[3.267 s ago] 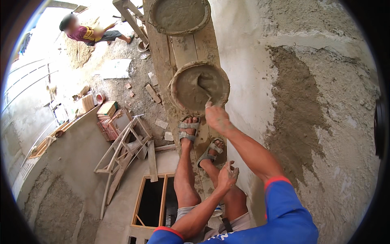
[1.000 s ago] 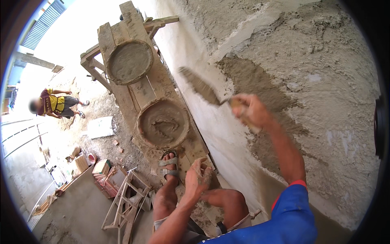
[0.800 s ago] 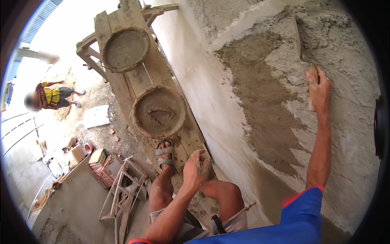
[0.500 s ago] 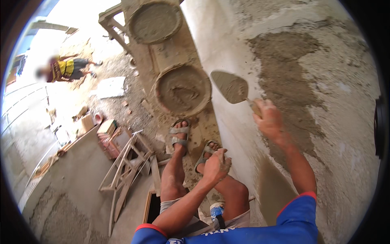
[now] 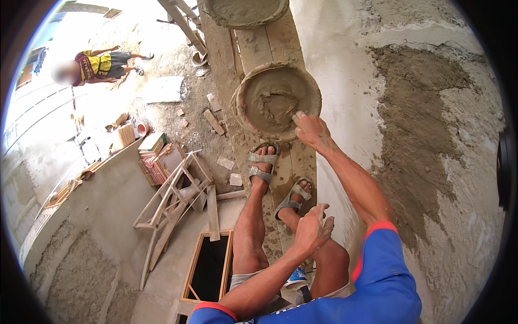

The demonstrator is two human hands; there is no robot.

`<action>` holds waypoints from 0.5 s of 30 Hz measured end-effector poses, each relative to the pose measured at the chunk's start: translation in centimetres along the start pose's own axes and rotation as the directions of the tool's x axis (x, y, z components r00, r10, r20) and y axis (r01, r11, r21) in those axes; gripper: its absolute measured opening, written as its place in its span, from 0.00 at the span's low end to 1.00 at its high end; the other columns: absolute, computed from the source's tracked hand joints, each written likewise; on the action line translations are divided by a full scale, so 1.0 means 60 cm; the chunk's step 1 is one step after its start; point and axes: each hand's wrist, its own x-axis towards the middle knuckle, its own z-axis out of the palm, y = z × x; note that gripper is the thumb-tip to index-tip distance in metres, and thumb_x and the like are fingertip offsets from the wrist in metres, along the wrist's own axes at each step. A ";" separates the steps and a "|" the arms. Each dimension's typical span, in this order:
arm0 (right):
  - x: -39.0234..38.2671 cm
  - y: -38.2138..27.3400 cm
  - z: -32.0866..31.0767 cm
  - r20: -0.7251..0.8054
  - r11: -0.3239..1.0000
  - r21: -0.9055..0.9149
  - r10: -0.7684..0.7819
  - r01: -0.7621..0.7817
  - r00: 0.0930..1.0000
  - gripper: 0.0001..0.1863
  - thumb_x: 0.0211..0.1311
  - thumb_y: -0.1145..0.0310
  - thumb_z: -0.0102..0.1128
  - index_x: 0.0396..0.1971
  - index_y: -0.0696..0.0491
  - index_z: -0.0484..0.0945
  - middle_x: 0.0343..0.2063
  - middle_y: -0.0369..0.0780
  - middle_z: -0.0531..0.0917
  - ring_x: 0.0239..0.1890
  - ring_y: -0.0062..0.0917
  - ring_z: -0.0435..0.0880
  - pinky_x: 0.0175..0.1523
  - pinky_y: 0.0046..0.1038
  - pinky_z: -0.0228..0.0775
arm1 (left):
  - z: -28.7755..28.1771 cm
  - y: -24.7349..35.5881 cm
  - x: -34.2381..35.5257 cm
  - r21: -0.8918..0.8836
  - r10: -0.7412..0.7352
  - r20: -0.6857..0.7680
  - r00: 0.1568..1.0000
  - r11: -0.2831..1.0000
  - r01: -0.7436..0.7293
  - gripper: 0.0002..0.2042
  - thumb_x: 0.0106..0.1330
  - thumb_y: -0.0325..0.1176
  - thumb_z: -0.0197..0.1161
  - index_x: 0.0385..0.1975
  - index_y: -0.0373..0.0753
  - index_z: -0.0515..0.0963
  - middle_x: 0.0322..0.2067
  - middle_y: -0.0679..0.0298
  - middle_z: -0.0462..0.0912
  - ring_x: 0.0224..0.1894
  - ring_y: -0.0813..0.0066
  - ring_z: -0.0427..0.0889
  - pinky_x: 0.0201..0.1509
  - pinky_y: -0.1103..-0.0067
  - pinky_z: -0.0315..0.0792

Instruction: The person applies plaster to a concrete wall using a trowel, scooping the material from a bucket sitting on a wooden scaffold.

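My right hand is closed on the trowel's handle at the right rim of the nearer round basin of grey wet mortar; the trowel's blade is hidden in the mortar. My left hand hangs over my knee with nothing held, its fingers loosely bent and apart. The basin stands on a mud-stained wooden plank platform, beyond my sandalled feet. A second basin of mortar sits farther along it. To my right, the rough wall carries a darker patch of fresh mortar.
Below on the left another person is on the sandy ground, among broken bricks, a white sack and stacked tiles. A wooden frame leans near a dark framed opening. A timber support stands beside the planks.
My right hand swung the trowel up to the wall, then came down and left into the nearer basin. The view shifted. The dark wall patch looks spread since the earliest frame.
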 end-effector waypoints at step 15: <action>-0.120 0.058 -0.005 -0.350 0.985 0.142 -0.045 0.101 0.936 0.20 0.50 0.64 0.59 0.45 0.53 0.72 0.25 0.54 0.82 0.32 0.52 0.82 0.38 0.49 0.74 | 0.007 0.021 0.021 0.086 -0.026 0.025 0.999 0.996 0.023 0.18 0.60 0.36 0.60 0.49 0.34 0.72 0.34 0.50 0.79 0.37 0.51 0.79 0.41 0.65 0.73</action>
